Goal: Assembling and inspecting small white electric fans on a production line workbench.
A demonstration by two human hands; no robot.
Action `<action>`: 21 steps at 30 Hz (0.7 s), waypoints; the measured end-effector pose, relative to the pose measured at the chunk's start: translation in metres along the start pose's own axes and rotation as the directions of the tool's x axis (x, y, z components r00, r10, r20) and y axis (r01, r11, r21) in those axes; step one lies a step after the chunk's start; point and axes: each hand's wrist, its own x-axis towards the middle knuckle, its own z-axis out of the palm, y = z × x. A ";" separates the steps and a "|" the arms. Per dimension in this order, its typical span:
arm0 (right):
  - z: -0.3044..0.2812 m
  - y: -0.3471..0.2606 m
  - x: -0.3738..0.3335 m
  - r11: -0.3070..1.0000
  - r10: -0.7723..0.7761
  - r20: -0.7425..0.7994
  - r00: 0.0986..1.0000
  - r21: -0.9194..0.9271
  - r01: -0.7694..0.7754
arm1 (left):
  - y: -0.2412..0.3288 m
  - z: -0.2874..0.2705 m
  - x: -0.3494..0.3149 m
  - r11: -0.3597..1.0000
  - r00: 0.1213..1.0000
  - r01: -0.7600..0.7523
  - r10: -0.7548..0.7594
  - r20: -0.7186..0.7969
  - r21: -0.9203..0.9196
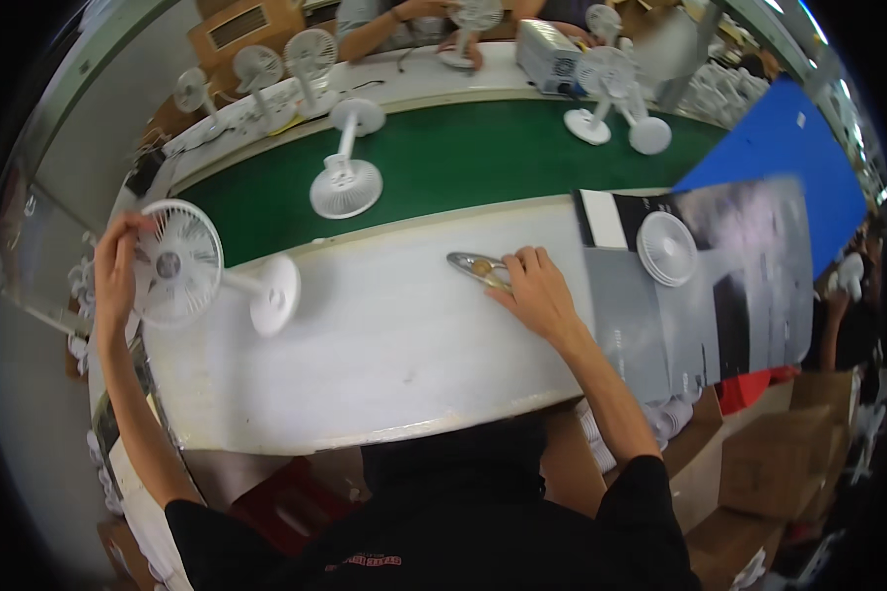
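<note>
My left hand (pixel 118 271) grips the rim of a white desk fan (pixel 180 264) at the left end of the white worktop. The fan's round base (pixel 276 295) is tilted toward the right, joined to the head by a short neck. Near the middle of the worktop, my right hand (pixel 539 295) has its fingers closed at one end of a silver oval object (pixel 466 264), pointed at its far end, with a yellowish round patch in it. What kind of object that is I cannot make out.
A green conveyor belt (pixel 443 158) runs beyond the worktop, carrying a white fan (pixel 347 187) and more fans farther right. A white round fan part (pixel 666 248) lies on a grey printed sheet (pixel 650 325). A blue panel (pixel 788 167) leans at right. Across the belt, a person's hands hold another fan (pixel 475 15).
</note>
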 end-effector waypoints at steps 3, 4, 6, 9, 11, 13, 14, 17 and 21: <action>-0.007 0.033 0.005 0.992 0.038 -0.083 0.996 -0.113 -0.047 | 0.053 0.043 -0.014 0.994 0.992 0.019 -0.006 0.126 -0.107; -0.010 0.043 0.006 0.989 0.086 -0.091 0.992 -0.112 -0.096 | 0.066 0.060 -0.015 0.994 0.984 -0.022 0.040 0.172 -0.104; -0.016 0.055 0.002 0.986 0.117 -0.106 0.987 -0.108 -0.129 | 0.088 0.087 -0.020 0.995 0.983 -0.071 0.081 0.167 -0.068; -0.035 0.071 -0.018 0.986 0.143 -0.163 0.976 -0.065 -0.155 | 0.116 0.095 -0.023 0.996 0.978 -0.059 0.070 0.196 -0.063; -0.050 0.081 -0.040 0.977 0.183 -0.275 0.944 -0.055 -0.205 | 0.130 0.103 -0.030 0.994 0.980 -0.108 0.111 0.165 -0.026; -0.070 0.103 -0.060 0.915 0.313 -0.403 0.860 -0.114 -0.387 | 0.140 0.105 -0.037 0.994 0.984 -0.105 0.097 0.151 0.044; -0.078 0.114 -0.070 0.861 0.344 -0.446 0.826 -0.201 -0.467 | 0.143 0.106 -0.040 0.995 0.986 -0.078 0.069 0.154 0.058; -0.097 0.138 -0.091 0.829 0.323 -0.435 0.840 -0.298 -0.473 | 0.141 0.108 -0.041 0.989 0.988 -0.107 0.094 0.125 0.100; -0.111 0.130 -0.095 0.856 0.513 -0.400 0.760 0.180 -0.484 | 0.135 0.110 -0.038 0.998 0.993 -0.061 0.060 0.104 0.005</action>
